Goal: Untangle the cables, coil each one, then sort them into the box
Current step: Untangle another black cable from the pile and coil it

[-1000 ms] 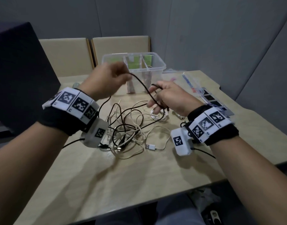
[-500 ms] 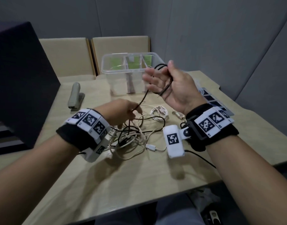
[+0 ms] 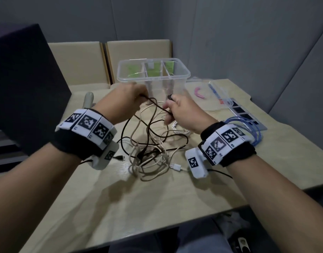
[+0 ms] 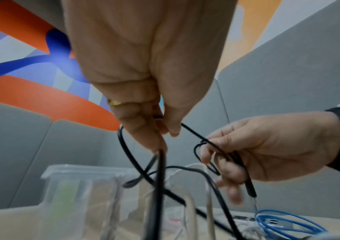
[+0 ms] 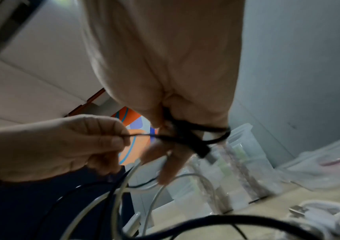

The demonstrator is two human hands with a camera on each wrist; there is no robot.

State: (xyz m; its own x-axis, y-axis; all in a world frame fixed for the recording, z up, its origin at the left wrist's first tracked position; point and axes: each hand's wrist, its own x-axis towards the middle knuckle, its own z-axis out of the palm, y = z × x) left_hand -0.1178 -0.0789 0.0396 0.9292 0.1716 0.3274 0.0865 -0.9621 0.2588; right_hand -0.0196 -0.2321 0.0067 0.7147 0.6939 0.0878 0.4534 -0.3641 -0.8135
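My left hand (image 3: 137,96) pinches a black cable (image 3: 155,105) between thumb and fingers just in front of the clear box (image 3: 182,77). The same pinch shows in the left wrist view (image 4: 165,125). My right hand (image 3: 172,106) grips small loops of that black cable (image 5: 187,136), wound round its fingers, with the plug end hanging below. A short taut stretch of cable runs between the two hands. Below them the cable drops into a tangle of black and cream cables (image 3: 149,152) on the table. The box has three compartments with green paper inside.
A coiled blue cable (image 3: 256,130) lies right of my right wrist, and a coiled white cable (image 3: 180,129) under my right hand. A stapler (image 3: 88,99), a dark screen (image 3: 23,84), a plastic bag with a pink item (image 3: 200,92) and a tray (image 3: 244,114) stand around.
My left hand rose from the pile toward the box, drawing the black cable up. My right hand dropped from in front of the box and turned palm down, still holding the loops.
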